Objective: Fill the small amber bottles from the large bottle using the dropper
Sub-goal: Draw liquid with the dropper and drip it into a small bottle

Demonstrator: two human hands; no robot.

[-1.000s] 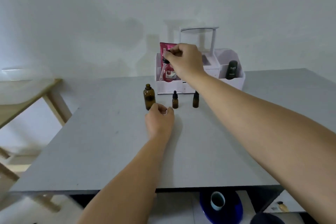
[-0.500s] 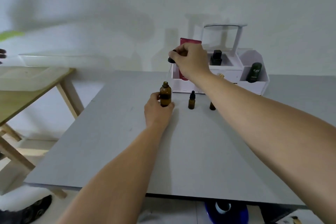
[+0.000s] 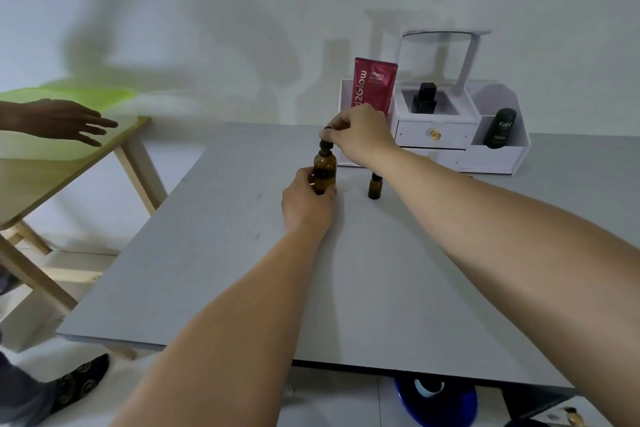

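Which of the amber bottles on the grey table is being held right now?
The large amber bottle: the left hand grips its base while the right hand holds the dropper cap at its neck. The small amber bottle stands untouched beside it.

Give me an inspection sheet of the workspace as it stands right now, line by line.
Surface: grey table, bare in front of the hands.
Job's things: large amber bottle upright; dropper cap at its neck; one small amber bottle upright to its right, capped; a second is mostly hidden behind the right forearm.
Clutter: white organiser at the back holding a red tube, a black bottle and a dark container.
Grippers: left hand grips the large bottle; right hand pinches the dropper cap with its fingers.
Cables: nothing seen.
Surroundings: wooden table to the left; another person's hand over it.
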